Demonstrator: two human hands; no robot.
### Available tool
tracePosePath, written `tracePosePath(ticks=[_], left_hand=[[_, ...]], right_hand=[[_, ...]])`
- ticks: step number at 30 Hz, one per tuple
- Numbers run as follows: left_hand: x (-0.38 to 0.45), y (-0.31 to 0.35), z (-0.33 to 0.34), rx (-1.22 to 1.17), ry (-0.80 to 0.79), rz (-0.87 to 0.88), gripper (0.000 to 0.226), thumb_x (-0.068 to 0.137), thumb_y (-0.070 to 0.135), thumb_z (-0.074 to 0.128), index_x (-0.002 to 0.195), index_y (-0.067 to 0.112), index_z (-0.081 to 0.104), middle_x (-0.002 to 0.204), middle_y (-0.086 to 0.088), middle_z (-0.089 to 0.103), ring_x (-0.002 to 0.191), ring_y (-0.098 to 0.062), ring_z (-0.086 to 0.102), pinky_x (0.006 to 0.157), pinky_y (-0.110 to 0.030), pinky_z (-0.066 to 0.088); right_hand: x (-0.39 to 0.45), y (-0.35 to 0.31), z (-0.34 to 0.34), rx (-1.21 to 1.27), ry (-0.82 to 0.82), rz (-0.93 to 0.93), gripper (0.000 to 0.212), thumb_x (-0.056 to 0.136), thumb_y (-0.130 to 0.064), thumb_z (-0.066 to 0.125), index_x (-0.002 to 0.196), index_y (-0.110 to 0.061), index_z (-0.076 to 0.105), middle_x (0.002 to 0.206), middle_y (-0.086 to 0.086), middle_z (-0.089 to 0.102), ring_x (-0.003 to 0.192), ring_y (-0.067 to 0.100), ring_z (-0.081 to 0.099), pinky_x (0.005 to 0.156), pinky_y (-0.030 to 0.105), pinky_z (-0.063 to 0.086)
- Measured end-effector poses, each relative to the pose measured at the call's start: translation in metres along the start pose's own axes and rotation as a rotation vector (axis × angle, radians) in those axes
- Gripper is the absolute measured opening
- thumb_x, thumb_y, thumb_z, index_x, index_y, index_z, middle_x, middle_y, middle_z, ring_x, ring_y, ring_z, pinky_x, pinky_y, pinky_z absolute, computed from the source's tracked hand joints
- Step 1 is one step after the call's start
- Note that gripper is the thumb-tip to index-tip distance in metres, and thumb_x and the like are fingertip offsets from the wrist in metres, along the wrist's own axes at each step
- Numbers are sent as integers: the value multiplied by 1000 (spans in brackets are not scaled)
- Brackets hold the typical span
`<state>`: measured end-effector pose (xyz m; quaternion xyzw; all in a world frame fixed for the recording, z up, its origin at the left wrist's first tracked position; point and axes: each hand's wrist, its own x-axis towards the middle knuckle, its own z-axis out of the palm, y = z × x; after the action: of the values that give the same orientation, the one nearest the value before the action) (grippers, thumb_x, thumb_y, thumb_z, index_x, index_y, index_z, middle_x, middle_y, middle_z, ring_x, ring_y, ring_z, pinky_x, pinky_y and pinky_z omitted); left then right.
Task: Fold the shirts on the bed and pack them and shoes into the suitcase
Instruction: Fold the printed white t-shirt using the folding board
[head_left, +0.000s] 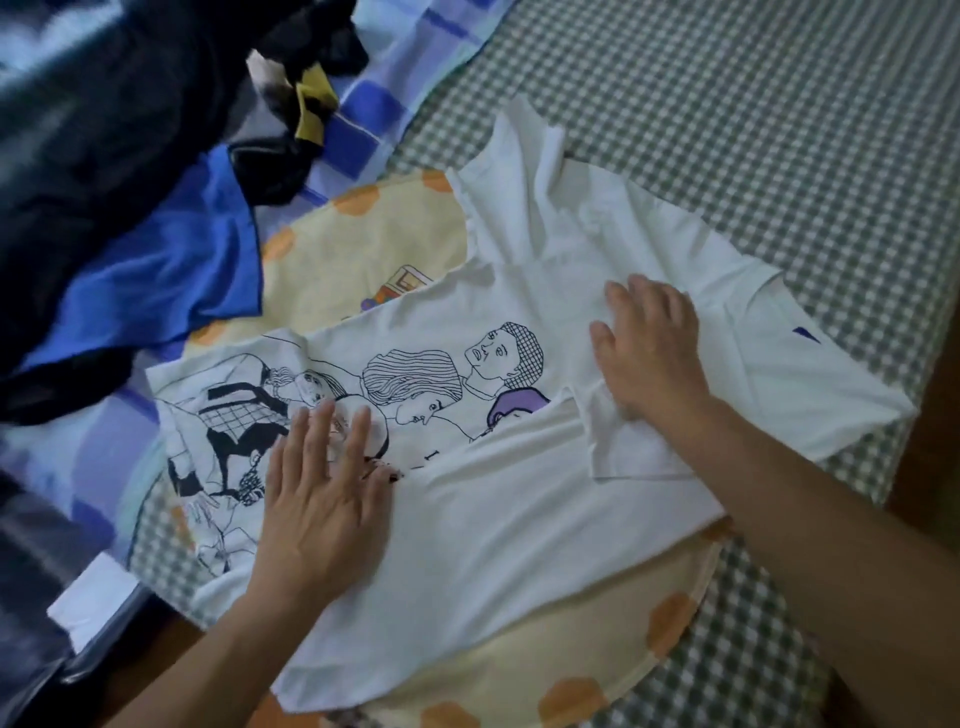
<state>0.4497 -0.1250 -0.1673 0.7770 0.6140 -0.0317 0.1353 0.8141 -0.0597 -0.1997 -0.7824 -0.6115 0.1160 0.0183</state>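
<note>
A white T-shirt (524, 525) with a black line drawing of faces lies spread across the bed, one side folded over toward the middle. My left hand (322, 499) lies flat on the printed part, fingers straight. My right hand (649, 348) presses flat on the upper part near the folded sleeve. Under the white shirt lies a pale yellow garment (363, 249) with orange dots. No suitcase or shoes are in view.
A green-and-white checked bed sheet (727, 130) covers the right side. At upper left is a heap of dark clothes (104, 130) with a blue garment (171, 270) on a blue-checked blanket (384, 104). The bed's edge runs along the lower left.
</note>
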Motion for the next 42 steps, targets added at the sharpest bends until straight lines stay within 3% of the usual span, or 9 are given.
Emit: tracePosePath(ticks=[5, 11, 15, 21, 25, 29, 35, 39, 42], left_hand=[[66, -91, -31, 23, 149, -277, 66, 103, 44, 23, 161, 15, 18, 168, -16, 12, 155, -33, 5, 124, -42, -3], [56, -139, -49, -353, 113, -950, 57, 99, 50, 50, 130, 3, 45, 134, -25, 49, 121, -42, 47, 104, -55, 39], [19, -114, -36, -539, -9, -995, 48, 96, 61, 53, 106, 15, 44, 104, -7, 59, 88, -26, 57, 73, -40, 40], [-8, -85, -28, -343, 191, -1012, 54, 92, 53, 62, 125, 13, 43, 130, -15, 41, 126, -35, 38, 108, -52, 34], [-33, -70, -14, -579, 85, -1116, 41, 96, 59, 54, 108, 21, 46, 106, -2, 55, 99, -27, 52, 85, -41, 42], [-59, -86, -13, -611, 83, -1078, 31, 103, 50, 49, 98, 20, 55, 83, 3, 57, 79, -24, 53, 73, -36, 39], [-74, -118, -10, -510, 43, -1121, 33, 97, 35, 58, 118, 10, 51, 123, -21, 55, 113, -39, 51, 98, -48, 43], [-19, -132, -39, -228, 327, -594, 52, 95, 24, 61, 143, 9, 46, 139, -21, 44, 128, -40, 39, 110, -52, 32], [25, -144, -47, -102, 224, -320, 59, 98, 33, 58, 150, 12, 39, 148, -20, 38, 133, -42, 36, 111, -53, 31]], right_hand=[[73, -51, -9, -15, -41, -260, 62, 94, -37, 36, 151, -13, 40, 159, 20, 32, 142, 43, 30, 118, 54, 27], [87, -114, 26, -115, -160, -361, 61, 102, -51, 16, 161, -32, 12, 170, 1, -3, 155, 26, -4, 124, 48, -1], [81, -122, 37, -114, -101, -297, 59, 104, -53, 20, 160, -33, 16, 170, 0, 0, 155, 23, -4, 125, 48, -2], [70, -132, 36, -154, 6, -291, 56, 106, -47, 30, 157, -24, 28, 168, 9, 13, 153, 35, 8, 123, 54, 1], [64, -138, 37, -185, 134, -400, 51, 108, -33, 33, 155, -13, 31, 164, 13, 25, 151, 39, 17, 123, 55, 7], [68, -137, 37, -205, 105, -437, 53, 107, -34, 27, 155, -12, 29, 161, 10, 33, 150, 38, 20, 123, 57, 7], [71, -135, 39, -197, 95, -421, 57, 105, -38, 24, 156, -14, 28, 162, 9, 32, 150, 38, 20, 123, 57, 6], [76, -128, 41, -202, 85, -424, 59, 105, -42, 22, 158, -16, 25, 164, 9, 26, 150, 38, 18, 122, 57, 7], [78, -128, 39, -187, 60, -424, 60, 104, -44, 21, 159, -18, 23, 166, 9, 20, 151, 38, 15, 123, 57, 7]])
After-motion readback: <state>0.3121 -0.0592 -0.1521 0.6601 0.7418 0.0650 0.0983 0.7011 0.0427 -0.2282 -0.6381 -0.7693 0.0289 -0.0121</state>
